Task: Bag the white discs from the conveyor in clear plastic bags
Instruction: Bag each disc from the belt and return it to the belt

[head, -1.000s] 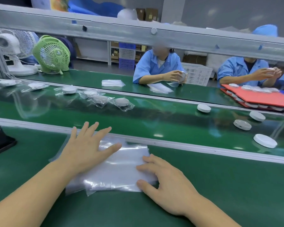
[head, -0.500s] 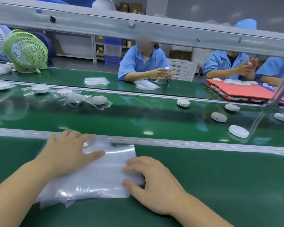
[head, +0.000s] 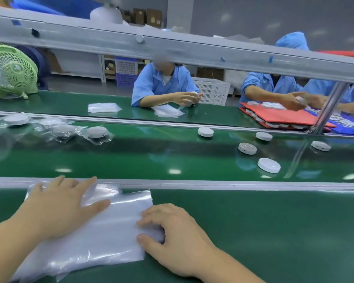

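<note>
A stack of clear plastic bags (head: 106,231) lies on the near green table. My left hand (head: 61,207) rests flat on its left part, fingers spread toward the belt. At the stack's right edge, my right hand (head: 178,235) has its fingers curled, pinching the top bag between thumb and index finger. Several loose white discs sit on the conveyor (head: 172,158) at the right, the nearest disc (head: 269,165) and a farther disc (head: 205,132) among them. Bagged discs (head: 96,133) lie on the belt at the left.
A metal rail (head: 213,184) separates my table from the belt. A grey beam (head: 172,51) crosses overhead, with a slanted post (head: 331,107) at the right. Opposite sit people in blue coats (head: 161,84), a red tray (head: 284,117), a bag pile (head: 103,107) and a green fan (head: 10,70).
My view has swung to the right, so everything sits further left in frame. Both hands stay on the bag stack; my right fingers have curled tighter at its edge.
</note>
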Action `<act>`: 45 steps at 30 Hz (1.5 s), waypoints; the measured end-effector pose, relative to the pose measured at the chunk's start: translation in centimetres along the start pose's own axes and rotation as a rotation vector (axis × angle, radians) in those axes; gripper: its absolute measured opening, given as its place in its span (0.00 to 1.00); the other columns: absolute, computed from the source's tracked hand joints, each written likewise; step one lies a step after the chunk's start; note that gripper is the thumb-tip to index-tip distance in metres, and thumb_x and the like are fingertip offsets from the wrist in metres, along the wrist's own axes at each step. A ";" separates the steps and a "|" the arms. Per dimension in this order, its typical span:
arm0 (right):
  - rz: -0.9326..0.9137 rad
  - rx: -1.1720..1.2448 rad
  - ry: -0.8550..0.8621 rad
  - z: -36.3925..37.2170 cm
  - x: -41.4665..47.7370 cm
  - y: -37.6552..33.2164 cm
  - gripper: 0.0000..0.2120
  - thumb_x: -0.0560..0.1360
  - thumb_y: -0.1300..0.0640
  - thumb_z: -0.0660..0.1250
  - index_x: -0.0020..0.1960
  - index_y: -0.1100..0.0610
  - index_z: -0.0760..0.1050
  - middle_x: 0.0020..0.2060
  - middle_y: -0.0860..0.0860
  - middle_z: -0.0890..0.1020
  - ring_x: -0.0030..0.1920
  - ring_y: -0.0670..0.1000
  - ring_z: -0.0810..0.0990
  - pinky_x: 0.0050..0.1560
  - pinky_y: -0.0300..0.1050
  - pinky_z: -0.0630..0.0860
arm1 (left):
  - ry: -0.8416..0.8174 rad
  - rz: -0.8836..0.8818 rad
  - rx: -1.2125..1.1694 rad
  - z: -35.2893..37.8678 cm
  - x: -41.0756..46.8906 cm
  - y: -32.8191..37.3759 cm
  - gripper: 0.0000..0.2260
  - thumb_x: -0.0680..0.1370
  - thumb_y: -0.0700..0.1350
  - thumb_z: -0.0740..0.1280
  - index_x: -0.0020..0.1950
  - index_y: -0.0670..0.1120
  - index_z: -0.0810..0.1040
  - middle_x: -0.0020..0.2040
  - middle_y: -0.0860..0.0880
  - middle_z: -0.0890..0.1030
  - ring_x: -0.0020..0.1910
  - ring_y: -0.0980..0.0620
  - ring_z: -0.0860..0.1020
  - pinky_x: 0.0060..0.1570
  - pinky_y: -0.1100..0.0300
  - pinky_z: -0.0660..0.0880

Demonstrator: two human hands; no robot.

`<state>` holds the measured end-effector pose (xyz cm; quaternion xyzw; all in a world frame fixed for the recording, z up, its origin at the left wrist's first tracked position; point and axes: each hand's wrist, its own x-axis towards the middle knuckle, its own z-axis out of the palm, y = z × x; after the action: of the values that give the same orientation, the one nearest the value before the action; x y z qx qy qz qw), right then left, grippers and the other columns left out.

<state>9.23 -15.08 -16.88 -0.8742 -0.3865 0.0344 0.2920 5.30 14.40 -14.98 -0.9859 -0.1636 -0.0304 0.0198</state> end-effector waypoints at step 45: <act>0.448 0.700 0.458 -4.2 1.4 3.1 0.09 0.76 0.53 0.67 0.37 0.48 0.80 0.33 0.44 0.82 0.33 0.42 0.76 0.38 0.36 0.73 | 0.223 0.596 -0.324 -0.4 -3.9 14.9 0.11 0.73 0.58 0.63 0.41 0.60 0.86 0.41 0.66 0.82 0.42 0.61 0.79 0.36 0.64 0.77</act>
<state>13.50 -17.77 -14.85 -0.7702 -0.0794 0.0310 0.6321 6.46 -0.94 -15.22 -0.9712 0.1413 -0.1563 -0.1113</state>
